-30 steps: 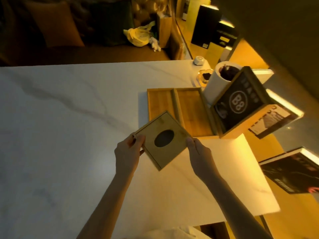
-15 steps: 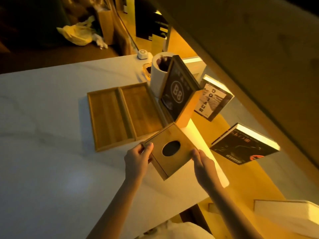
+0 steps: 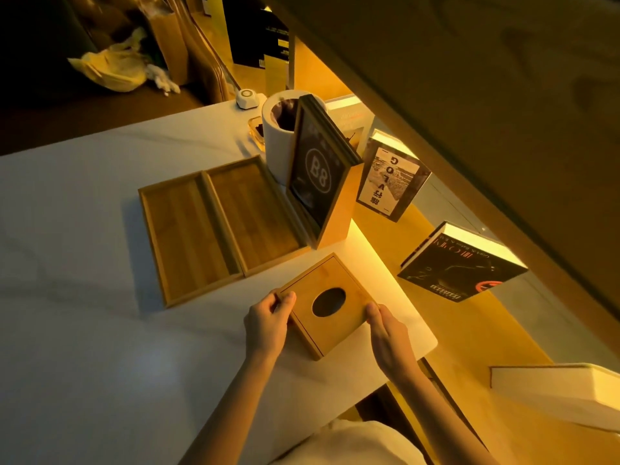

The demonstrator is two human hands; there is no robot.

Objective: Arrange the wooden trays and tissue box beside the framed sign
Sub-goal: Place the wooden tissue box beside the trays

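Note:
A square wooden tissue box [image 3: 339, 284] with an oval hole in its lid sits on the white marble table [image 3: 84, 330], near its right edge. My left hand [image 3: 268, 318] grips the box's left corner and my right hand [image 3: 385, 333] presses its right side. Two shallow wooden trays, the left tray [image 3: 186, 236] and the right tray [image 3: 255, 214], lie side by side just beyond the box. The framed sign [image 3: 317, 172], dark with "B8" in a circle, stands tilted on a wooden base to the right of the trays.
A white cylinder holder [image 3: 276, 146] stands behind the sign, with a small glass dish [image 3: 256, 129] and a white puck [image 3: 246, 98] further back. Books [image 3: 391, 181] [image 3: 461, 263] lean on a lit wooden ledge to the right. The table's right edge runs close by the box.
The box has shifted right and toward me, away from the trays' near edge, held between both hands. The view has swung right, bringing the ledge and books into sight.

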